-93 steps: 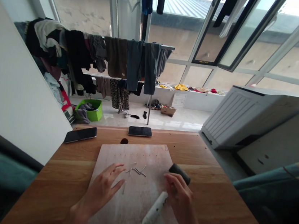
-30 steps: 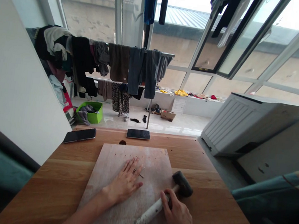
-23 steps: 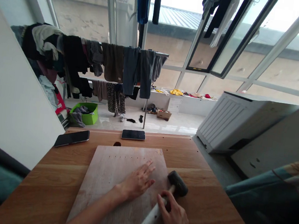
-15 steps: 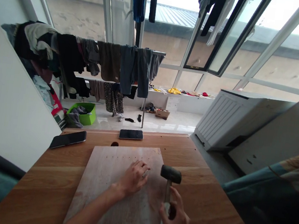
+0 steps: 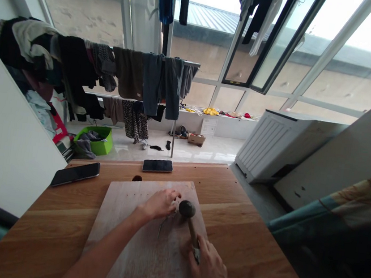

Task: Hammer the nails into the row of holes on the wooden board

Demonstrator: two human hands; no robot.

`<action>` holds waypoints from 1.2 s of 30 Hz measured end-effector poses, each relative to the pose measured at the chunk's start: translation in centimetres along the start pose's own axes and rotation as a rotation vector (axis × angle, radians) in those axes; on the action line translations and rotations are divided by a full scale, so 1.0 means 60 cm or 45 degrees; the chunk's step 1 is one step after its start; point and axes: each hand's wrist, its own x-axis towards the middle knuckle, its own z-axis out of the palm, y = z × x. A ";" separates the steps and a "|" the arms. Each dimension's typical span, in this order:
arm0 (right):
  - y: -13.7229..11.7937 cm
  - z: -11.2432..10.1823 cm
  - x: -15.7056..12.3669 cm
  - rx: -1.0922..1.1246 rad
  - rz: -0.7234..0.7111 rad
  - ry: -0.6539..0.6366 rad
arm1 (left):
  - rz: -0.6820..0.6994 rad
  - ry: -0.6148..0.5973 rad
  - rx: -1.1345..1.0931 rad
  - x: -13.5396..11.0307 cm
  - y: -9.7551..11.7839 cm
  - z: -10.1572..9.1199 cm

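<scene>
A pale wooden board (image 5: pixel 119 239) lies on a brown wooden table (image 5: pixel 247 241). My right hand (image 5: pixel 208 272) is closed round the handle of a hammer with a black head (image 5: pixel 187 209), which is raised above the board's far right part. My left hand (image 5: pixel 160 202) rests on the board just left of the hammer head, fingers curled in a pinch; what they hold is too small to see. Several loose nails (image 5: pixel 164 222) lie on the board just below that hand. A row of small holes or nail heads runs along the board's far edge.
Two dark phones lie on the table's far side, one at the left (image 5: pixel 75 173) and one in the middle (image 5: pixel 158 166). Past the table stand a loaded clothes rack (image 5: pixel 119 72), a green basket (image 5: pixel 94 139) and a white cabinet (image 5: pixel 286 142) on its side.
My right hand took the hammer off the board and swung its head up and leftward toward my left hand. My left hand slid over the nails and curled from flat to a pinch.
</scene>
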 end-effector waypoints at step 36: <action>-0.002 -0.020 0.014 0.318 0.257 -0.189 | 0.222 -0.198 0.331 0.055 -0.005 -0.017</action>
